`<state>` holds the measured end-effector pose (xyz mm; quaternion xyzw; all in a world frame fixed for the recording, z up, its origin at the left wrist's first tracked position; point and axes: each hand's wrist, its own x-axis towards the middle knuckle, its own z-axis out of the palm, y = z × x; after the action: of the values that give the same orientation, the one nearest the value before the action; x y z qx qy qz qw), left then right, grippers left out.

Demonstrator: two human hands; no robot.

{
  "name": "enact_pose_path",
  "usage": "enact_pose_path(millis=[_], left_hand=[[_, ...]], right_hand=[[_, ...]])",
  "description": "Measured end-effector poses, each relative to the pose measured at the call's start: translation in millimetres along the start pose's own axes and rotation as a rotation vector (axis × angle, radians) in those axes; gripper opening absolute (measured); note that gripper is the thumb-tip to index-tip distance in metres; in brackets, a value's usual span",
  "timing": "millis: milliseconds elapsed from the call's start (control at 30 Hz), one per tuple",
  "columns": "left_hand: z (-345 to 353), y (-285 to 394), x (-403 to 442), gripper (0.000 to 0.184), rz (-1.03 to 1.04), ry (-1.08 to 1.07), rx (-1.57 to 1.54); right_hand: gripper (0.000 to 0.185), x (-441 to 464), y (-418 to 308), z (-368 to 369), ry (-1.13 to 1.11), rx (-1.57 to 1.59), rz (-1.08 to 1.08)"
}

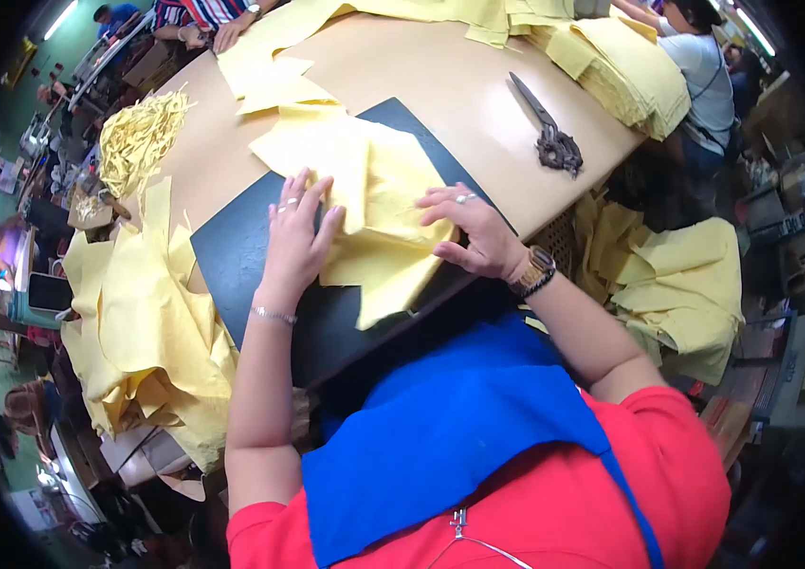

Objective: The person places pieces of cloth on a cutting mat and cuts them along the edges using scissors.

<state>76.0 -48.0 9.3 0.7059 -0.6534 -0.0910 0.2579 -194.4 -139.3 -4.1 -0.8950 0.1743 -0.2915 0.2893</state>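
Note:
A piece of yellow fabric (pixel 384 190) lies folded and creased on a dark board (pixel 232 228) at the table's near edge. At the fabric's left side rests my left hand (pixel 298 228), fingers stretched out and thumb apart. My right hand (pixel 476 228) is over the fabric's right edge, with its fingers spread and slightly bent. Neither hand grips the cloth. One corner of the fabric points toward my blue apron (pixel 459 446). Whether the fingertips press on the cloth or hover just above it, I cannot tell.
Dark scissors (pixel 547 128) lie on the table (pixel 440 71) to the right. A stack of yellow cloth (pixel 616 76) sits at the far right. Yellow strips (pixel 142 137) are piled at the left, above draped yellow fabric (pixel 142 322). Other people stand around the table.

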Motion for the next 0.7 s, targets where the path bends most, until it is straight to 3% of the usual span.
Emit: enact_pose_path(millis=[100, 200, 233, 333, 400, 500, 600, 700], left_hand=[[17, -12, 21, 0.048, -0.003, -0.030, -0.048], [19, -14, 22, 0.052, 0.019, -0.085, 0.110], [17, -12, 17, 0.053, -0.015, -0.060, 0.168], [-1, -9, 9, 0.052, -0.149, -0.019, 0.326], [-21, -1, 4, 0.050, -0.256, -0.047, 0.298], [-32, -13, 5, 0.048, -0.306, 0.006, 0.107], [-10, -47, 7, 0.051, -0.078, 0.193, 0.322], [-6, -57, 12, 0.056, -0.236, 0.141, 0.260]], right_hand=[[0.061, -2, -6, 6, 0.262, -0.127, 0.055], [0.061, 4, -17, 9, 0.140, -0.316, 0.192], [0.045, 7, -18, 8, 0.084, -0.385, 0.145], [0.028, 20, 19, -13, 0.074, -0.326, 0.267], [0.016, 39, 29, -33, 0.386, -0.439, 0.198], [0.025, 61, 15, -38, 0.444, -0.249, 0.171], [0.038, 70, -21, -17, 0.069, -0.372, 0.066], [0.046, 65, -21, 12, -0.223, -0.590, 0.117]])
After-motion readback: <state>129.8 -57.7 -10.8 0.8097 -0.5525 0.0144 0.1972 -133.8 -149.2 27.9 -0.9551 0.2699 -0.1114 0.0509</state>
